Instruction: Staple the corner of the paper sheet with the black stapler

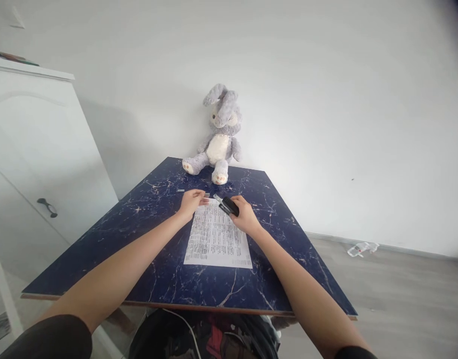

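My right hand (246, 215) is closed around a black stapler (230, 205), whose silver inner part sticks out toward the left, so it appears opened up. My left hand (192, 203) pinches a small grey strip (207, 195), which looks like a row of staples, just left of the stapler's tip. Under both hands lies a printed sheet of paper (218, 237), flat on the table. Another small grey strip (180, 190) rests on the tabletop, left of my left hand.
A grey plush rabbit (219, 134) sits at the back of the dark blue marbled table (139, 239), against the white wall. On the left stands a white cabinet (38, 149). Some crumpled clear plastic (362, 249) lies on the floor at right.
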### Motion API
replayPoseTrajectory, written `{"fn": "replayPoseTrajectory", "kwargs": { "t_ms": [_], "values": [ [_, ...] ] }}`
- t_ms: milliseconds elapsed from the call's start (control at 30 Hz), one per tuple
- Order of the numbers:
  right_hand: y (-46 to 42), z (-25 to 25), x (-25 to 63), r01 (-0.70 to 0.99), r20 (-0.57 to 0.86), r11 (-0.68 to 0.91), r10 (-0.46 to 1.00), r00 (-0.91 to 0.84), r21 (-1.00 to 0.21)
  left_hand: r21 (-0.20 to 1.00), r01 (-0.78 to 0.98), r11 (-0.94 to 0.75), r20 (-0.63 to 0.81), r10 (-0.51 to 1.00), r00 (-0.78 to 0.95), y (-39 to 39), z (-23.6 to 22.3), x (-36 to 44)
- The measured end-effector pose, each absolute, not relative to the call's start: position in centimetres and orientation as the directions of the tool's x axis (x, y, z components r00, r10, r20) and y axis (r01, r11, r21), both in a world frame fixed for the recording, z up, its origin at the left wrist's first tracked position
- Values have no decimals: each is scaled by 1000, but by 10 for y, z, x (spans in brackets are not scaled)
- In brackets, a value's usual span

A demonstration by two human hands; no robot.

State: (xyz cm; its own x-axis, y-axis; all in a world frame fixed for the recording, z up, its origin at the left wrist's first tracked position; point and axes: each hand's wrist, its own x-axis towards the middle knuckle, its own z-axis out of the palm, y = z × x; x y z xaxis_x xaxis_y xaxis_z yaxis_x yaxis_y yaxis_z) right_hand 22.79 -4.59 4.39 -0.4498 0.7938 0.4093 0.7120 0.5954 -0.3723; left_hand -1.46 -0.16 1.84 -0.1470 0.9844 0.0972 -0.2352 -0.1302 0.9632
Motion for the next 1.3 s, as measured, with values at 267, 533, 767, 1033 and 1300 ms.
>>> {"fn": "replayPoseTrajectory", "kwargs": {
  "t_ms": [267, 533, 767, 1033, 1300],
  "values": [
    [-48, 42, 221, 502, 285, 571, 795, -535, -650, 829, 98, -550, 549, 835, 48, -32, 38, -5],
    [-47, 50, 225, 183, 550, 632, 757, -353, -753, 725, 149, -673, 601, 723, 340, -45, 32, 9],
    [-54, 46, 218, 306, 646, 734, 678, -350, -606, 713, 169, -680, 607, 720, 337, -44, 25, 10],
    [-6, 36, 279, 685, 537, 441, 839, -85, -581, 465, 722, -512, 752, 659, -16, 2, 31, -57],
    [20, 12, 345, 907, 342, 13, 928, 146, -420, 509, 856, -90, 392, 910, -137, 43, 2, -117]
  ]
}}
